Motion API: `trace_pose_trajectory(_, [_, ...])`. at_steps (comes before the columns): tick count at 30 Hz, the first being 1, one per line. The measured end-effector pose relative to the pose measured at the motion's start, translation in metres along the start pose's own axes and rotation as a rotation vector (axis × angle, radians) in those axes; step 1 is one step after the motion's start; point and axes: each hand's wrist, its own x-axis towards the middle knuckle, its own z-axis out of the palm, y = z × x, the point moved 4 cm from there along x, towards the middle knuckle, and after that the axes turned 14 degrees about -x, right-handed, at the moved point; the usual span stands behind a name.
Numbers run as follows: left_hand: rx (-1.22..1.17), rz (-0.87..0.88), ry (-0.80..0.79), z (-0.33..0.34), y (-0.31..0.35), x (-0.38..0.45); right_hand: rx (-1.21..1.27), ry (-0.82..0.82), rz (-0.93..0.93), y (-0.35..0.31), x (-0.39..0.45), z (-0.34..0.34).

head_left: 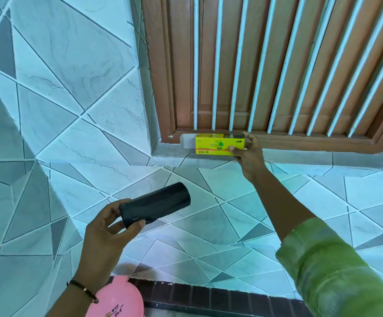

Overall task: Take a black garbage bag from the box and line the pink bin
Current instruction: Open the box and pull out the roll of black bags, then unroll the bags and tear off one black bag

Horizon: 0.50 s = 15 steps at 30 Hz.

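A black roll of garbage bags (156, 204) is held in my left hand (104, 239), whose thumb and fingers grip its near end in front of the tiled wall. My right hand (248, 154) reaches up to the window ledge and grips the right end of the yellow bin-bag box (215, 145), which lies on the ledge. The pink bin (119, 298) shows at the bottom edge, under my left wrist; only its top is visible.
A brown wooden window frame (163, 88) with white bars rises behind the ledge. A white object (187, 141) lies to the left of the box. Light tiled walls surround the spot. A dark tile strip (208, 296) runs along the bottom.
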Motion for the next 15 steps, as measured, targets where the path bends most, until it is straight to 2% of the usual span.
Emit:
trace_pose_trajectory(6, [-0.039, -0.024, 0.023, -0.004, -0.009, 0.007, -0.163, -0.010, -0.016, 0.039, 0.041, 0.020])
trace_pose_trajectory(12, [-0.077, -0.044, 0.033, 0.002, -0.013, -0.001, -0.547, 0.263, -0.014, 0.049, 0.061, 0.025])
trace_pose_trajectory(15, [-0.095, -0.053, 0.034, 0.003, -0.013, -0.005, -0.654, 0.313, 0.020, 0.048, 0.060, 0.023])
